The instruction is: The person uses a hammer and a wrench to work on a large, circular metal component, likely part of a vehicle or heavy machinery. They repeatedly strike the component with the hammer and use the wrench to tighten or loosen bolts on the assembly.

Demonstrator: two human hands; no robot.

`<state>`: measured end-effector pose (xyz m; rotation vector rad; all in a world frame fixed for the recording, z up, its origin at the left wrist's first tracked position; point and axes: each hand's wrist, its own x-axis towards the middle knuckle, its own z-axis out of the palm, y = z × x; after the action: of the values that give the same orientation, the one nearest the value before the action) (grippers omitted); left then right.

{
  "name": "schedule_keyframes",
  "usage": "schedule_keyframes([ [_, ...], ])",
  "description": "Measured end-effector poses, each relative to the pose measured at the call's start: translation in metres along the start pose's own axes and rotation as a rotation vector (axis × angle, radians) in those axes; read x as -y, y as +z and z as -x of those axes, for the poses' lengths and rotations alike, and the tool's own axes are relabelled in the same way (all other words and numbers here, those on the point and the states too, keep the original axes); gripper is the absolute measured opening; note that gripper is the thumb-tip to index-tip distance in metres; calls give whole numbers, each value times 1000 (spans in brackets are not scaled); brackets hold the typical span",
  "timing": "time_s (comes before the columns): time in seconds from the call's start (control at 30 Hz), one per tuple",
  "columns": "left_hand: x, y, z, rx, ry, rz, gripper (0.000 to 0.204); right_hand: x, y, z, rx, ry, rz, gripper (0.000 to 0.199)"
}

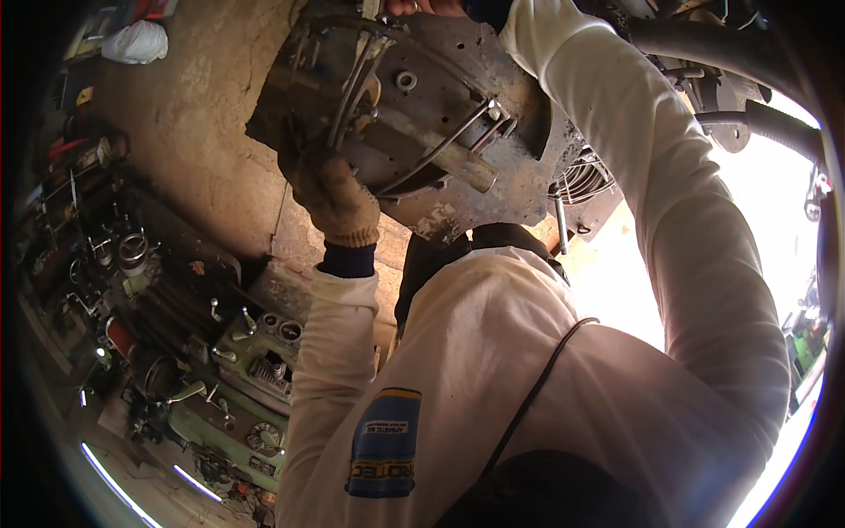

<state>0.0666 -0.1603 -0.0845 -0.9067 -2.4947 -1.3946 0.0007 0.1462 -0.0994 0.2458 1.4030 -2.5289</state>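
My left hand [336, 198], in a dirty tan work glove with a dark cuff, is at the left side of a large dark metal plate assembly [519, 189]. Its fingers are bent and lie in deep shadow beside a curved metal rod [350, 95], so what they grip is hidden. At the top edge my right hand [426, 7] shows only its curled, bare fingers, next to a pale flat metal piece [371, 9]. The rest of that hand is cut off. The assembly carries a stubby cylinder [471, 170], a thin slanted rod [444, 145] and a ring-shaped nut [406, 81].
A green machine tool [224, 422] with levers and knobs stands at the left. Behind the assembly is a worn tan floor [211, 114], with a white plastic bag [135, 41] at upper left. Thick dark pipes [713, 40] run at upper right, and a wire coil [583, 180] sits beside the plate.
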Motion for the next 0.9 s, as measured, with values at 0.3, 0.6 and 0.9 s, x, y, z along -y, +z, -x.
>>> schedule_keyframes([
  [0.3, -6, 4, 0, -33, -70, 98, 67, 0, 5, -1, -31, -40, 87, 31],
  [0.6, -2, 1, 5, -17, -104, 56, 67, -22, 10, -16, 12, 10, -40, 30],
  [0.9, -1, -1, 2, 35, -37, -16, 62, -26, 45, 147, -461, -153, 7, 27],
])
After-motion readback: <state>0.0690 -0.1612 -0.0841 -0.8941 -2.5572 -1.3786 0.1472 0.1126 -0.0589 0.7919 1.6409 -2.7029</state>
